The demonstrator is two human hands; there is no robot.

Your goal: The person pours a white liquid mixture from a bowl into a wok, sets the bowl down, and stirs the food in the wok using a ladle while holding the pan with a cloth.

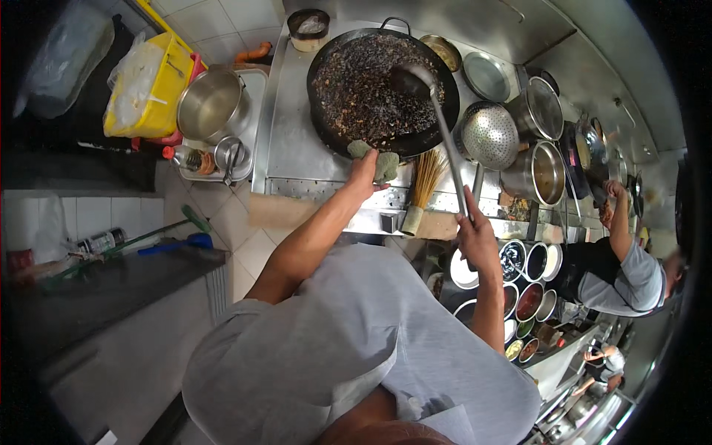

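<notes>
A large black wok (317, 119) with one loop handle at its far rim holds dark, crumbly food (367, 89). My left hand (365, 172) grips the near edge of the wok through a folded green cloth (386, 167). In my right hand (478, 239) is the long handle of a metal wok ladle (445, 130); its bowl rests in or just over the food at the right side of the wok. A bamboo wok brush (425, 183) lies between my hands. Right of the ladle is a perforated metal strainer (489, 136).
Steel pots (548, 172) stand to the right, with sauce containers (529, 301) below them. A co-worker (623, 272) works at far right, others lower down. On the left are a steel pot (213, 105) on a tray, a bottle (186, 158) and a yellow crate (178, 83).
</notes>
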